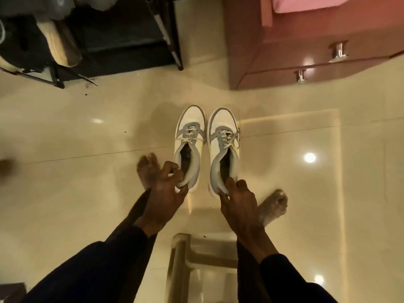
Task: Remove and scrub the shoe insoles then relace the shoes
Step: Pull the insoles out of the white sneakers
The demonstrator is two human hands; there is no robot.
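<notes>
"White uppers with grey trim: where is the pair seen from the head view?"

"At the centre, side by side, toes turned to 12 o'clock. The left shoe (189, 136) is set just beside the right shoe (223, 138), over a glossy cream tiled floor (87, 138). Whether the soles are resting on it cannot be told."

"How is each grip placed?"

"The left grip (166, 189) is curled round the left shoe's heel collar, at its 6 o'clock end. The right grip (236, 200) is pinched on the right shoe's heel in the same way. The laces (229, 138) are threaded through the eyelets, with loose ends trailing. The insides are dark, so the insoles cannot be made out."

"And around them?"

"A bare left foot (147, 169) is seen at 9 o'clock of the left grip, a bare right foot (274, 206) at 3 o'clock of the right grip. A black shoe rack (122, 40) is placed at 11 o'clock, a reddish cabinet (306, 51) at 1 o'clock, a pale stool (196, 259) at 6 o'clock."
</notes>
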